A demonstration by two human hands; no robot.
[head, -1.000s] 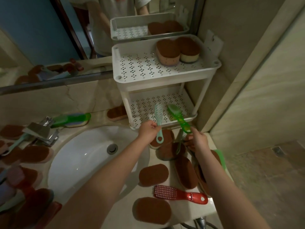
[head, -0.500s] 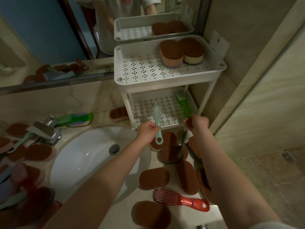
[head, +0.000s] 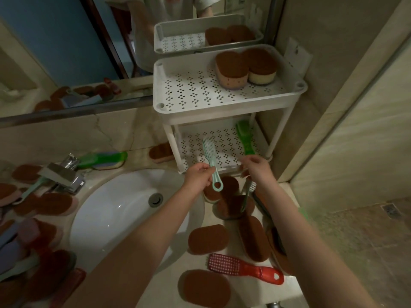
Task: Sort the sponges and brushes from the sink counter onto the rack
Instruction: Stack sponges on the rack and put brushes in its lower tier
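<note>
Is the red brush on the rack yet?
No, the red brush lies on the counter among brown sponges, well clear of the white rack.

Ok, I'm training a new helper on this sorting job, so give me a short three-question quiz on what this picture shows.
1. Open: what stands on the rack's top shelf?
2. Multiple choice: the green brush is on A the top shelf, B the lower shelf, C neither shelf.
3. True or false: the left hand grips a sponge.

Key
1. Brown-topped sponges, at the back right.
2. B.
3. False: it grips the teal brush by its handle.
</note>
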